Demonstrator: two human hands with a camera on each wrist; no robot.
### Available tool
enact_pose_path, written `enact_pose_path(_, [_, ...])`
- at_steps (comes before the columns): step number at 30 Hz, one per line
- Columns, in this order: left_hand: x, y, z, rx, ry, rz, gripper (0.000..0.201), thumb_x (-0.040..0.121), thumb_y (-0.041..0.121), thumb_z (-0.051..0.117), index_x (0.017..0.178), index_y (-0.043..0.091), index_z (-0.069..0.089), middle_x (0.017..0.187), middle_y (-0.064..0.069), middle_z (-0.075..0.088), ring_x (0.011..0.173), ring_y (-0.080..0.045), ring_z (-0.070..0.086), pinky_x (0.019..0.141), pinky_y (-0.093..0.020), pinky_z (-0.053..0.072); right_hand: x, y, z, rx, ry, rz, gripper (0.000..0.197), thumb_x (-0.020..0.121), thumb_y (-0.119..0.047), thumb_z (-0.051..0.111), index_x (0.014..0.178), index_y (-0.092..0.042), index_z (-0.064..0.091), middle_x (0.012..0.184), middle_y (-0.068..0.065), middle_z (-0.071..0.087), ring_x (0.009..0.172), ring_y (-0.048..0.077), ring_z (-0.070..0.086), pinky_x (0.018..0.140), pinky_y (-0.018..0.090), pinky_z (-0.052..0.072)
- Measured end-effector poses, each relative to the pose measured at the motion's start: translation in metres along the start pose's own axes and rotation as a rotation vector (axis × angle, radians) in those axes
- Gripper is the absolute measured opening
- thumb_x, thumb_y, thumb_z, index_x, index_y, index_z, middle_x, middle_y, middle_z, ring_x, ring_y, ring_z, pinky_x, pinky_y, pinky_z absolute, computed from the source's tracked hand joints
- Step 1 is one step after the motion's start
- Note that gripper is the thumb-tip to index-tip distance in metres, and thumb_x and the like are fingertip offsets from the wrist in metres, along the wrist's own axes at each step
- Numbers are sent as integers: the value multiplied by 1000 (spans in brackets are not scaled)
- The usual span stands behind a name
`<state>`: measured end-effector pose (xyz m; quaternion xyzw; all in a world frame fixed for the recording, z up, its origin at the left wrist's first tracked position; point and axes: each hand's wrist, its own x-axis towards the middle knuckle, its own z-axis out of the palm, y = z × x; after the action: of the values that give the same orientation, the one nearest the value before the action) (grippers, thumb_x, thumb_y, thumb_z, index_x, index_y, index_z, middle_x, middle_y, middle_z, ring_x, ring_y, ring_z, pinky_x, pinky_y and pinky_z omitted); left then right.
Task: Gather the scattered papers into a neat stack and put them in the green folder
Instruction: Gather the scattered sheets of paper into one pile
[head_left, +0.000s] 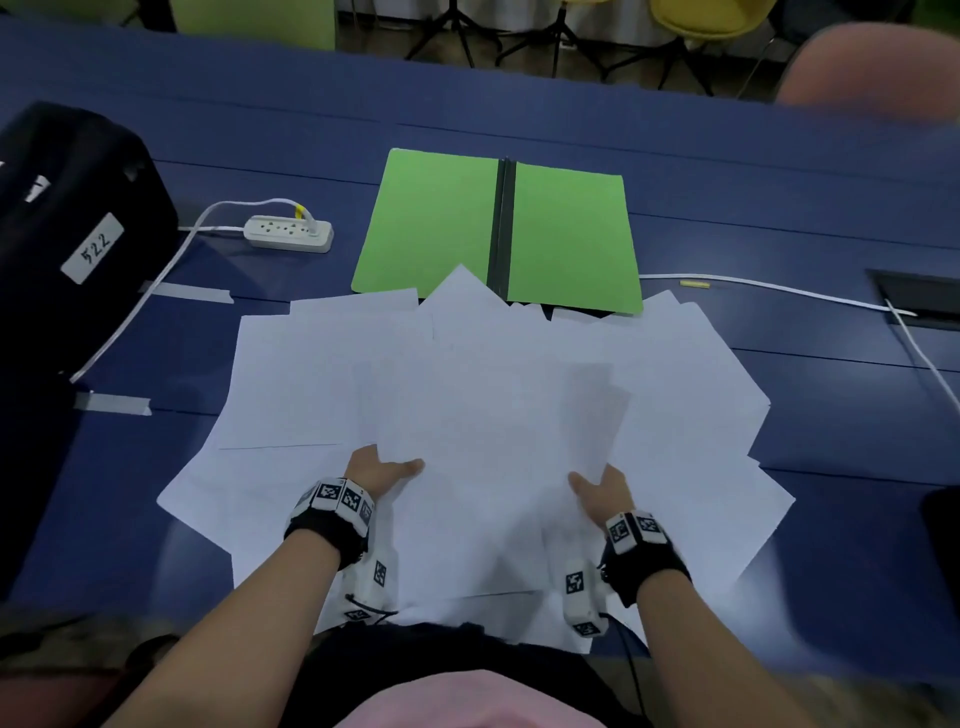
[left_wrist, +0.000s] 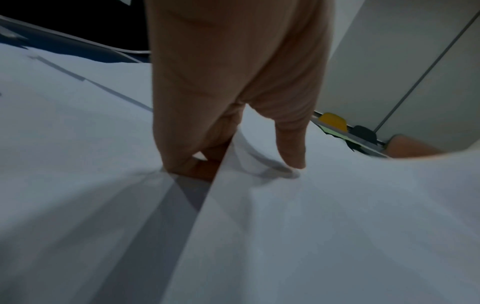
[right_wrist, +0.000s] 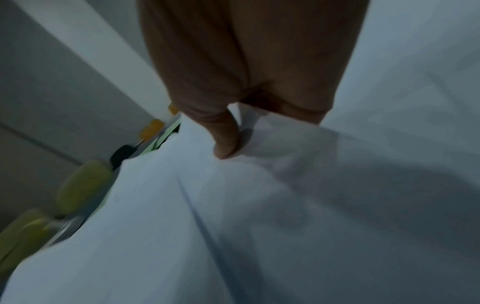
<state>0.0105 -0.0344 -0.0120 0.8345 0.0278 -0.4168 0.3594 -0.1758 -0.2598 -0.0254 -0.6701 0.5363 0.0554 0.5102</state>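
Papers: thin white sheets (head_left: 493, 395) lie fanned and overlapping across the blue tabletop (head_left: 779, 218), directly under and around both hands. The left hand (head_left: 376, 470) pinches the left edge of a raised bundle, thumb on top and fingers beneath; in the left wrist view the thumb (left_wrist: 291, 148) presses the top sheet into a shallow dent. The right hand (head_left: 602, 486) grips the opposite edge the same way, its thumb (right_wrist: 226, 139) lying on the paper.

Handling: the sheets appear light, limp and smooth. They will probably sag between the two grips and slide over one another, so hold at opposite edges with firm thumb pressure. Loose sheets remain outside both hands, to either side and toward the person's body.

Beyond the hands, the flat green card folder with a black spine (head_left: 441, 218) lies open; its near edge is overlapped by the farthest sheets. Farther left of the left hand are a white power strip (head_left: 288, 234) with its cable and a black case (head_left: 67, 218). Right of the right hand a white cable (head_left: 769, 291) crosses the tabletop. Yellow and green chairs stand past the far edge.
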Motion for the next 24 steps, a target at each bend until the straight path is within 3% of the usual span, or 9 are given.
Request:
enact_pose_path(3, [1,-1,10,-4,5,30,45,77,21,78,116,3,62,117,-12,65,107,-26,60,88,-30,45,-4,-7,16,18,-149,-38,42,91,-23,60,125,1,56,120,10,63,109,27,60,99,40,47])
enact_pose_path(4, [-1,-1,13,4,13,27,43,78,18,77,116,2,62,119,-13,65,110,-28,60,90,-29,45,-1,-9,14,43,-137,-46,39,90,-24,61,122,-1,59,115,11,66,102,26,63,96,40,49])
enact_pose_path(6, [0,-2,16,13,33,13,42,80,14,74,117,0,60,121,-16,64,114,-29,59,91,-29,43,12,-11,-5,104,54,18,36,86,-27,65,115,-4,62,109,14,68,92,28,65,90,40,52])
enact_pose_path(8, [2,-3,18,10,43,-8,43,81,13,72,119,-2,58,123,-16,63,116,-30,58,91,-29,43,24,-8,-43,42,332,176,48,82,-27,68,123,-7,53,127,20,55,111,35,56,95,42,45])
enact_pose_path(10, [6,-3,18,10,53,-35,49,81,13,73,123,-4,54,127,-17,60,119,-31,56,96,-31,43,24,7,-85,-32,499,350,73,82,-26,67,142,-7,30,146,24,29,134,40,33,108,47,30])
enact_pose_path(13, [13,-2,19,21,68,-91,63,80,17,75,131,-5,46,135,-16,53,125,-32,51,106,-36,40,24,42,-123,98,492,477,96,83,-31,67,151,-7,5,158,18,7,146,34,10,120,47,9])
enact_pose_path(18, [14,0,21,72,72,-110,43,80,17,74,113,-4,55,111,-14,59,115,-32,56,85,-28,42,37,27,-128,49,415,607,109,75,-44,74,149,0,6,150,22,28,138,36,32,109,45,28])
enact_pose_path(21, [16,-1,20,80,68,-129,56,79,19,75,123,-6,51,122,-16,58,118,-33,54,89,-31,43,46,6,-119,-28,375,567,104,58,-54,78,138,-3,36,133,22,47,122,39,48,102,47,40])
enact_pose_path(24, [16,-1,20,95,77,-134,56,78,21,76,121,-5,53,124,-17,59,115,-32,56,90,-31,44,52,-6,-113,-84,387,562,93,63,-56,76,129,-1,41,135,19,38,123,38,42,95,46,42])
